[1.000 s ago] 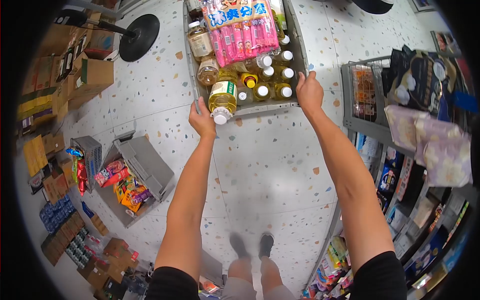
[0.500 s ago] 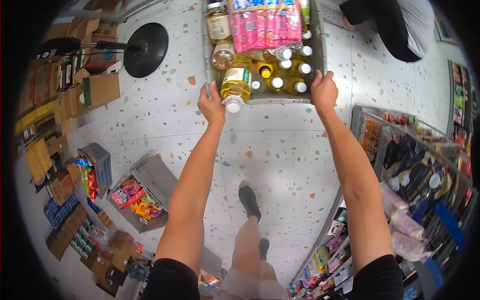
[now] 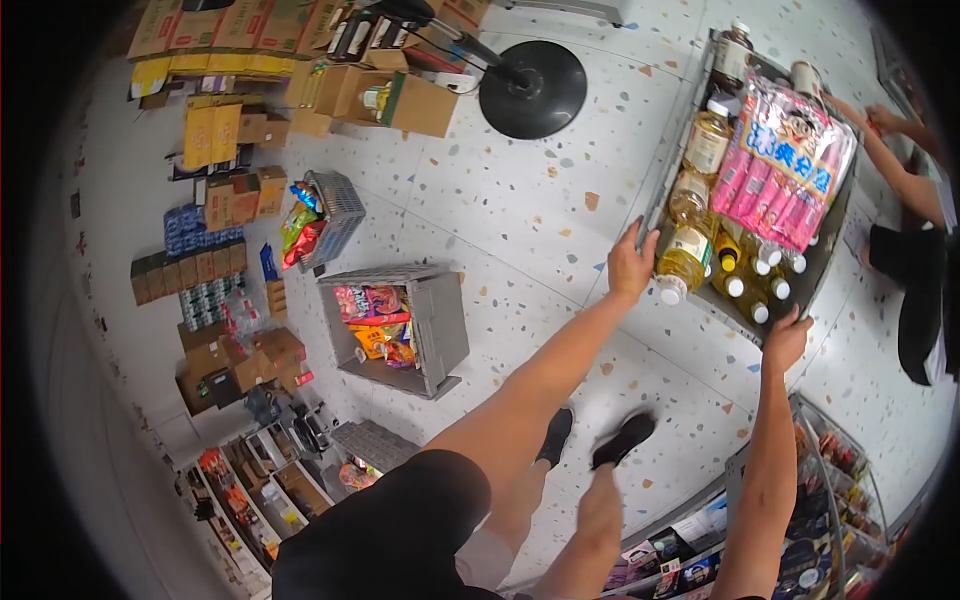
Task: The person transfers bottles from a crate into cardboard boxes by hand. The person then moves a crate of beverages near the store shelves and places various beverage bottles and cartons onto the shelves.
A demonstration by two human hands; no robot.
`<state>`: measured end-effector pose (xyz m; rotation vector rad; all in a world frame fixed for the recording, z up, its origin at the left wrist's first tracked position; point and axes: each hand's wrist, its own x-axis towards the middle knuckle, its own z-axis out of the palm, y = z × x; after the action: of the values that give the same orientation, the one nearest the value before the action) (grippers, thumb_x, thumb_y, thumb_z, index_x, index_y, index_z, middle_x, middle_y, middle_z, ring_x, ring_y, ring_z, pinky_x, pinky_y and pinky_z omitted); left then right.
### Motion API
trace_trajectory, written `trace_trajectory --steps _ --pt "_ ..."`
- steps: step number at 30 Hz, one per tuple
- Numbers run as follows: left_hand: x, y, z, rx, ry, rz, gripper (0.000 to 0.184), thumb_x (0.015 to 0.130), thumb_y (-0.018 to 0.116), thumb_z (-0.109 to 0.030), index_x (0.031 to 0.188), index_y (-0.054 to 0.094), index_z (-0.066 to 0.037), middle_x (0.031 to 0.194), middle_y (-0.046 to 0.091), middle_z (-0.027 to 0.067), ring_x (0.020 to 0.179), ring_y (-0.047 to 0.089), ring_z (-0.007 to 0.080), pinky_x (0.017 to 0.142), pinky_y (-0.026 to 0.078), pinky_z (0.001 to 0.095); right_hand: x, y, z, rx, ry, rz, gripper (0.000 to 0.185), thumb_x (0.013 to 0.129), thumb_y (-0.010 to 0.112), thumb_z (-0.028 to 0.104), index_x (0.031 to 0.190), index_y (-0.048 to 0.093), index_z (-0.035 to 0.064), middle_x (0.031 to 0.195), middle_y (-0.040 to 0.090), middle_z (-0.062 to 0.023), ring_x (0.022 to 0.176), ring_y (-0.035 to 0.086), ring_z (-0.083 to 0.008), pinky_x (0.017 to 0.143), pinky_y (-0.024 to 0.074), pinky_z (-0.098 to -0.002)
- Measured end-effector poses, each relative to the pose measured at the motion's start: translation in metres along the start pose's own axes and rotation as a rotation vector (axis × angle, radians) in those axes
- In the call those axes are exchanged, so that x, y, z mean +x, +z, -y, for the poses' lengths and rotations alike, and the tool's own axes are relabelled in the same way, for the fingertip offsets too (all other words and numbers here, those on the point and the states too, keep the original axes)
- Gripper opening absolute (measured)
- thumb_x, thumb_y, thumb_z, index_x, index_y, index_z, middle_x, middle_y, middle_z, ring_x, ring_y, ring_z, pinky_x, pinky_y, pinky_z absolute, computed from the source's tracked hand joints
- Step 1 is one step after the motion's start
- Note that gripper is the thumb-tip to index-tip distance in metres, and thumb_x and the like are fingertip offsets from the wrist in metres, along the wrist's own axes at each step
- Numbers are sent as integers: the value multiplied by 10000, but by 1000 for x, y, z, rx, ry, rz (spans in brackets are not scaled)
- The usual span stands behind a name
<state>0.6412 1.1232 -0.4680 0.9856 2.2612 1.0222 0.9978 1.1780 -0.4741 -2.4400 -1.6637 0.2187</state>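
My left hand (image 3: 630, 268) is closed on the near-left corner of a grey plastic crate (image 3: 822, 275). At the near-right corner, my right hand (image 3: 785, 345) grips the same crate. Inside it, a large pink snack pack (image 3: 785, 165) lies on top of several bottles. A bottle of yellow oil (image 3: 685, 258) leans towards me beside my left hand, its white cap over the front rim. Brown-tinted bottles (image 3: 708, 140) line the left side, and several white-capped bottles (image 3: 778, 285) fill the near end.
Another person's arm (image 3: 895, 170) reaches to the crate's far right side. A round black stand base (image 3: 533, 90) is on the floor. Left of me are a grey crate of snacks (image 3: 440, 335), a basket (image 3: 340, 220) and cardboard boxes (image 3: 425, 105). Stocked shelving (image 3: 840, 470) stands at lower right.
My view has swung round, and the crate now sits further right and tilted in it. Both my hands stay on the crate. The other person's arms have come into view.
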Motion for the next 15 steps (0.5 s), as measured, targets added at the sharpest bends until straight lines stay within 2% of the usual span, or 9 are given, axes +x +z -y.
trace_trajectory --steps 6,7,8,10,11,14,15 --pt "0 -6 -7 -25 -25 30 528 1081 677 -405 1442 667 -20 1249 754 297 1163 719 495 987 589 495 4 12 -17 34 -1 26 445 1139 552 438 1186 590 -2 969 749 -344 896 713 -559 746 559 -624" --pt "1 -11 -7 -7 -51 100 554 1096 649 -425 1490 634 -36 1317 733 293 1213 709 475 1016 582 480 4 9 -13 66 -22 21 439 1141 554 426 1192 592 -8 1009 749 -337 927 708 -561 769 558 -625" --pt "4 -16 -10 -6 -60 70 554 1096 649 -425 1490 634 -36 1317 733 293 1213 709 475 1016 582 480 2 -1 -4 61 -21 60 448 1143 552 429 1210 582 -13 1015 752 -323 936 706 -562 780 558 -629" --pt "3 -27 -17 -70 -163 226 654 1101 603 -506 1572 553 -55 1438 682 258 1316 658 439 1095 532 487 5 0 -10 46 31 141 461 1141 552 441 1221 566 -13 1000 750 -320 938 706 -563 781 562 -627" --pt "3 -31 -16 -50 -245 315 688 1115 564 -513 1628 477 -63 1519 609 286 1388 603 440 1137 501 494 6 3 -17 14 0 149 472 1141 549 450 1214 557 -16 1002 749 -325 942 707 -563 780 564 -627" --pt "-12 -48 -23 90 -256 197 700 1119 559 -486 1642 441 -36 1521 591 306 1375 599 466 1125 506 506 17 -15 -10 -74 10 260 518 1139 532 491 1210 551 -21 1034 752 -342 963 719 -562 805 580 -613" --pt "-24 -59 -32 97 -315 162 700 1123 560 -479 1636 438 -19 1544 576 301 1422 563 456 1154 486 496 22 -15 -14 -164 17 355 538 1139 515 511 1191 565 -22 1041 760 -335 978 734 -543 829 586 -605"
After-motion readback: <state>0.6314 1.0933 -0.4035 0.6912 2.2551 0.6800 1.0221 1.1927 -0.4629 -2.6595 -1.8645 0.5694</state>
